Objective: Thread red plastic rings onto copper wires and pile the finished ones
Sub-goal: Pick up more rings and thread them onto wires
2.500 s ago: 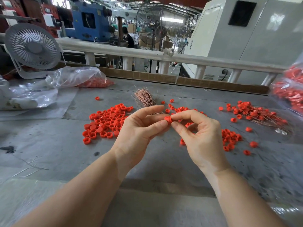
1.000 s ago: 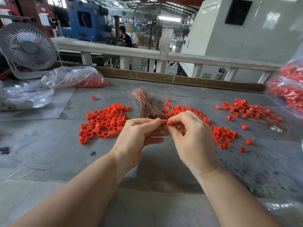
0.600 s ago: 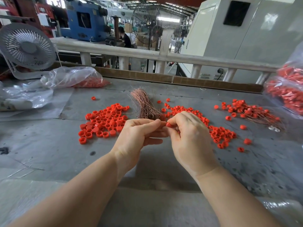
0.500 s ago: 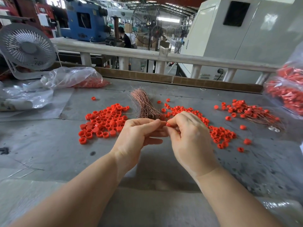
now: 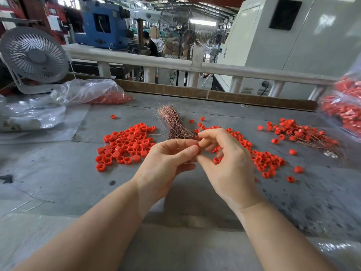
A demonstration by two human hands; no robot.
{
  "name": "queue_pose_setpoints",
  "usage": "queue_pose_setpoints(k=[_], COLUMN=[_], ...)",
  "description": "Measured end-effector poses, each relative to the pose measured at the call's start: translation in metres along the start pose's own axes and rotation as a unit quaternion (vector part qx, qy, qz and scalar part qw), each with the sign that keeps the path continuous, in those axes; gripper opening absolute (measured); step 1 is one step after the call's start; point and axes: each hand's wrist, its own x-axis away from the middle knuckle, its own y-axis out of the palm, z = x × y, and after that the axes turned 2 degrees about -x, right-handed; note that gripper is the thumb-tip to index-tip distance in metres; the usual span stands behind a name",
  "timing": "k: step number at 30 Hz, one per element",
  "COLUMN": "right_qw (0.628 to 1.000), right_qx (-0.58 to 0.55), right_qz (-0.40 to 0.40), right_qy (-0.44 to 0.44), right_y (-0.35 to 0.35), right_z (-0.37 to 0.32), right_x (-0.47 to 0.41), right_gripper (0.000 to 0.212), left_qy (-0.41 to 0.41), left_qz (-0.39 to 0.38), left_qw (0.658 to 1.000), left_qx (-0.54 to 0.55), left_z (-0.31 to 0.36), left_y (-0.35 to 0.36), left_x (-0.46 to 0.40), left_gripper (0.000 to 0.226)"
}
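My left hand (image 5: 168, 161) pinches a red ring (image 5: 197, 148) between thumb and forefinger above the grey table. My right hand (image 5: 226, 163) is right beside it, fingers curled, thumb tip at the ring; a thin copper wire (image 5: 209, 151) runs from the ring toward its fingers, faint and blurred. A bundle of copper wires (image 5: 173, 124) lies just beyond the hands. Loose red rings lie in a pile at the left (image 5: 125, 145) and a scatter at the right (image 5: 263, 159). Finished rings on wires are piled at the far right (image 5: 300, 133).
A clear plastic bag with red rings (image 5: 93, 92) lies at the back left near a white fan (image 5: 34, 55). Another bag of red parts (image 5: 345, 110) stands at the right edge. A cardboard strip (image 5: 195, 92) and white railing bound the table's back.
My right hand has loosened: its fingers spread away from the left hand's fingertips, and the forefinger has lifted. The left hand still pinches the ring in the same place.
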Motion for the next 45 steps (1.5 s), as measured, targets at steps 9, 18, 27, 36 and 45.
queue_pose_setpoints(k=[9,18,27,36,45], right_qw=[0.997,0.997,0.998,0.995,0.971], right_qx=[-0.022,-0.036,-0.031,-0.093,-0.176], right_qz=[0.067,0.061,0.053,0.009,-0.043], right_qy=[0.007,0.015,0.005,0.044,0.157], right_y=[-0.003,-0.002,-0.002,0.000,-0.001], right_z=[0.000,0.002,0.003,0.000,-0.003], right_x=[-0.003,-0.004,-0.003,-0.003,-0.003], right_gripper=[0.021,0.017,0.013,0.011,0.021], left_qy=[0.033,-0.026,-0.031,-0.017,0.023], left_qz=[0.028,-0.021,-0.054,-0.056,-0.036], left_qw=[0.999,0.982,0.985,0.986,0.998], left_qx=[0.005,0.186,0.161,0.153,0.047], left_z=[0.002,0.007,0.007,0.004,-0.006], left_y=[-0.002,-0.002,-0.002,-0.003,-0.001], left_x=[-0.002,-0.003,-0.001,-0.003,-0.002], left_gripper=[0.010,0.021,0.023,0.025,0.021])
